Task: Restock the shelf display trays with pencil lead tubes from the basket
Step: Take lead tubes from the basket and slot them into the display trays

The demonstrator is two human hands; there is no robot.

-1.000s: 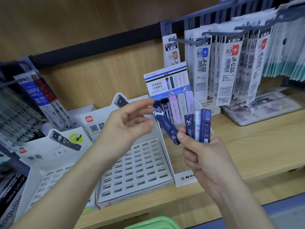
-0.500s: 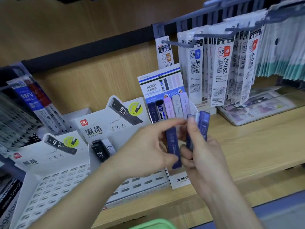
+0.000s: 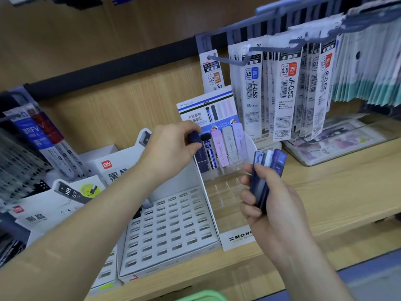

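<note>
Here my left hand [image 3: 171,148] pinches a dark-blue plastic lead tube [image 3: 194,137] at the clear tray [image 3: 225,192]; my right hand [image 3: 275,211] grips more tubes [image 3: 268,168].

near the front edge of the wooden shelf [image 3: 336,192]: white slotted cardboard tray [image 3: 169,231] just left of clear plastic display tray [image 3: 227,196]; upright plastic lead tubes [image 3: 227,146] in its back row; hanging refill packets [image 3: 286,94] behind.

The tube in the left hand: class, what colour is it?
Dark navy blue. The tube in the left hand shows best in the head view.
</note>
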